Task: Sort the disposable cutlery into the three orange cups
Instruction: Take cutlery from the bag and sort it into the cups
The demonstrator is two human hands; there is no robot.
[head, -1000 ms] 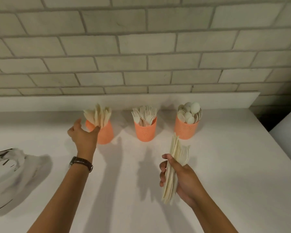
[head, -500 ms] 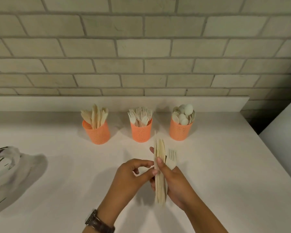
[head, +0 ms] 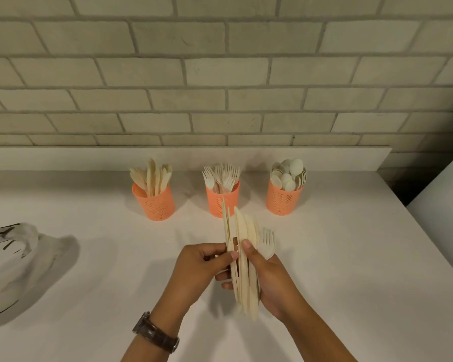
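Three orange cups stand in a row near the back of the white counter: the left cup (head: 156,205) holds knives, the middle cup (head: 219,201) holds forks, the right cup (head: 283,201) holds spoons. My right hand (head: 275,283) grips a cream bundle of cutlery (head: 246,273) upright, with knives fanned out and one fork (head: 266,242) at its right side. My left hand (head: 199,267) pinches the leftmost piece (head: 226,231) of the bundle between thumb and fingers, slightly parted from the rest.
A crumpled white plastic bag (head: 13,259) with dark print lies at the left of the white counter (head: 351,257). A raised ledge and a brick wall close the back. The counter ends at the right, beside a white surface (head: 445,194).
My left hand left the knife cup and came back to the bundle, where it now pinches the leftmost piece. The bundle has fanned out a little.
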